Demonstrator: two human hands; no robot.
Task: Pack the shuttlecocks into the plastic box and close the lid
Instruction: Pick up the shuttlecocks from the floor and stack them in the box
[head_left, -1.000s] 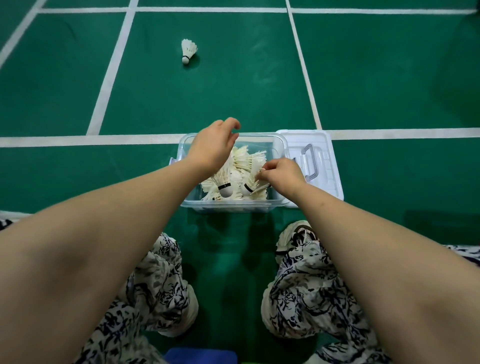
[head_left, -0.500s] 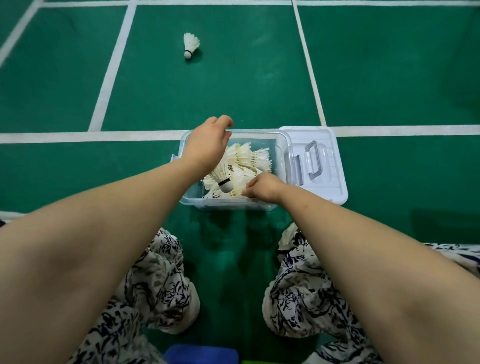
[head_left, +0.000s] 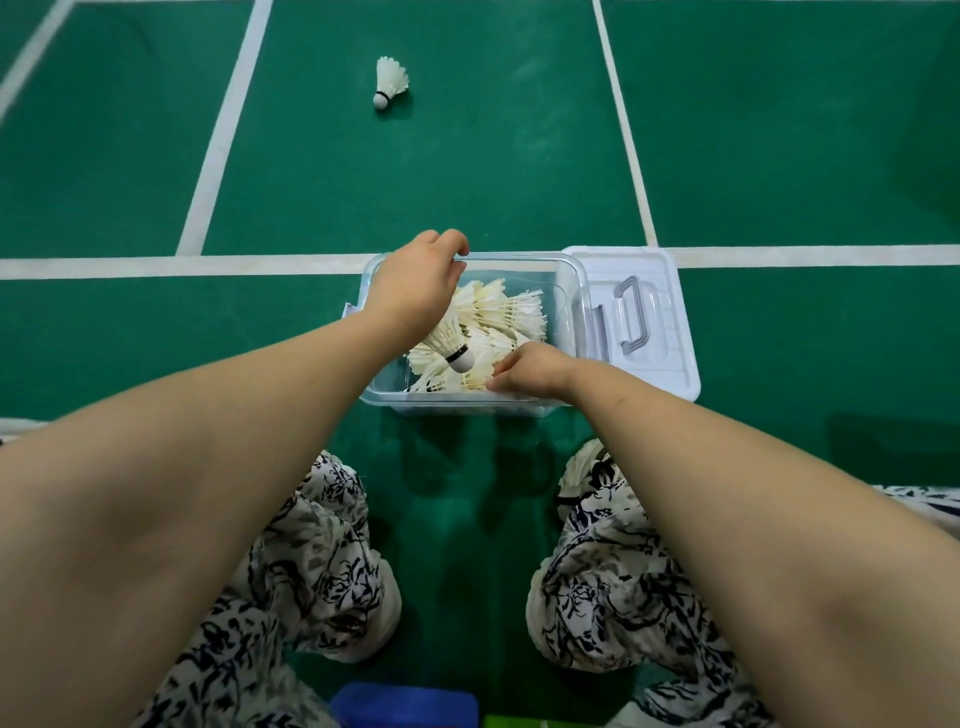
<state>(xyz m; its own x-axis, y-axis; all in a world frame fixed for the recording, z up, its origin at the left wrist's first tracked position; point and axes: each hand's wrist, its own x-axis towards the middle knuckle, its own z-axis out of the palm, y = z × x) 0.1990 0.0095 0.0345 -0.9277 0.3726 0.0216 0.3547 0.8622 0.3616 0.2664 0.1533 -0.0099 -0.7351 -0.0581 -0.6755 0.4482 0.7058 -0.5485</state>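
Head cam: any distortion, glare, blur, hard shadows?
Head view: wide-angle lens bows the court lines and swells the near forearms; focus sharp, no motion blur; soft shadows under the box and beside the loose shuttlecock; no harsh glare.

White shuttlecocks (head_left: 506, 312), green floor (head_left: 467, 166)

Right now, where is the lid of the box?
In the head view, the lid lies handle-up on the green floor, just right of the open plastic box and beyond the right hand.
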